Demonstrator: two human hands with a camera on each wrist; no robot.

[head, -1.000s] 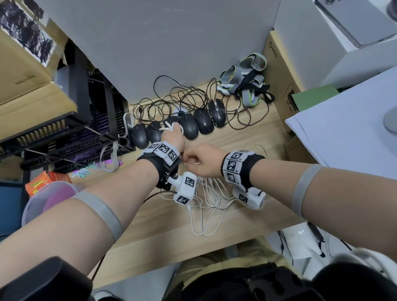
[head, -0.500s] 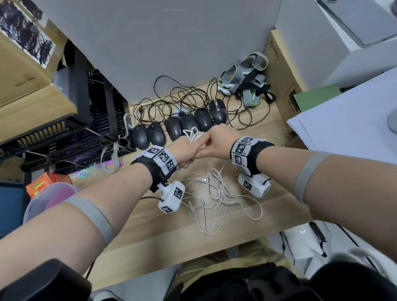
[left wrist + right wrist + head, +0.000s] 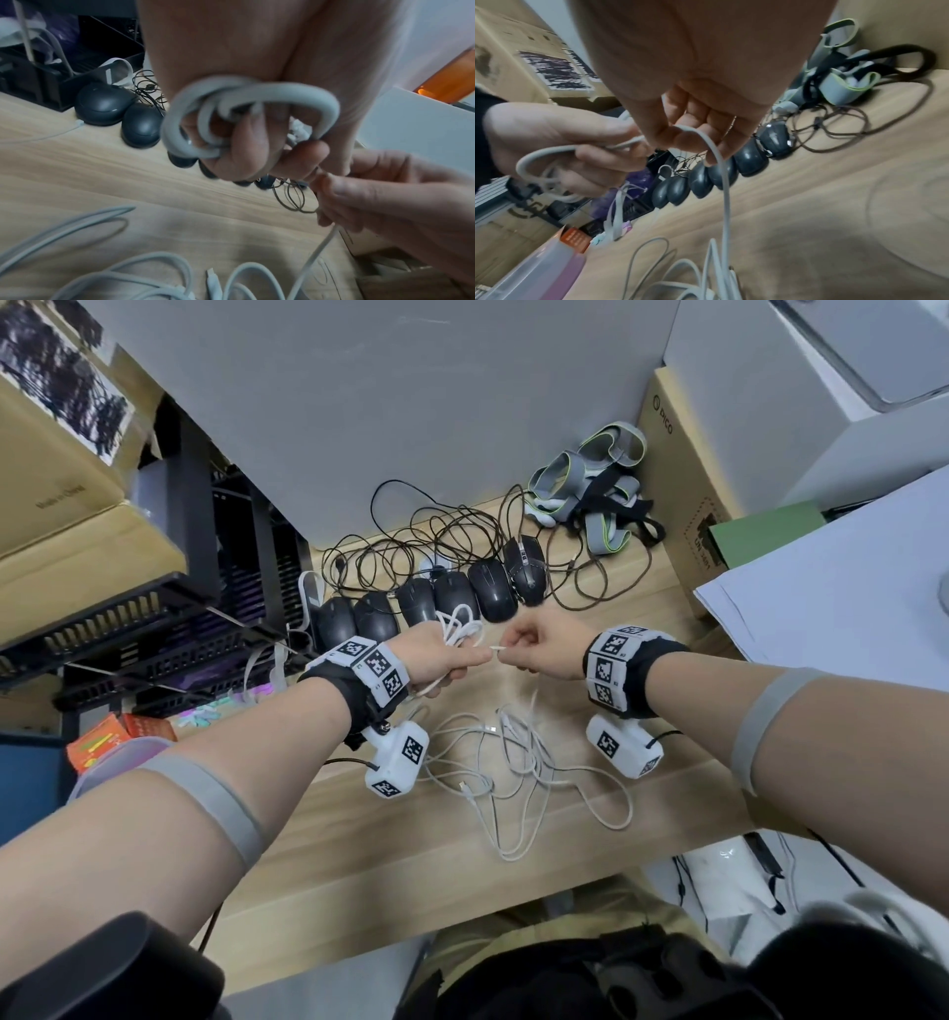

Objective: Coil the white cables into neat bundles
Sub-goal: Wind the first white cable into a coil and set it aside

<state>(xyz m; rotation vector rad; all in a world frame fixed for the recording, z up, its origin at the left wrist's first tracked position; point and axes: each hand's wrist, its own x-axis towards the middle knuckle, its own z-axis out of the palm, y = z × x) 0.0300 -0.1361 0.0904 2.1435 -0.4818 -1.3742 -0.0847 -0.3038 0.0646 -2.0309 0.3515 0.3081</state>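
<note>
My left hand (image 3: 436, 654) grips a small coil of white cable (image 3: 459, 626), its loops wound around the curled fingers (image 3: 246, 146) in the left wrist view. Just to its right, my right hand (image 3: 534, 644) pinches the same cable's free length (image 3: 721, 166), which hangs down to the desk. A short taut piece of cable (image 3: 488, 651) spans the gap between both hands. Below them, more loose white cables (image 3: 518, 773) lie tangled on the wooden desk (image 3: 359, 845), one with a connector end (image 3: 212, 282) showing.
A row of black mice (image 3: 431, 603) with tangled dark cords (image 3: 426, 536) lies right behind my hands. Grey straps (image 3: 590, 480) sit at the back right, beside a cardboard box (image 3: 683, 505). Black trays (image 3: 154, 629) stand at left, white paper (image 3: 832, 588) at right.
My hands were joined over the coil half a second ago; now the right hand has drawn a little to the right, stretching a short piece of cable between them. The loops still sit in my left hand.
</note>
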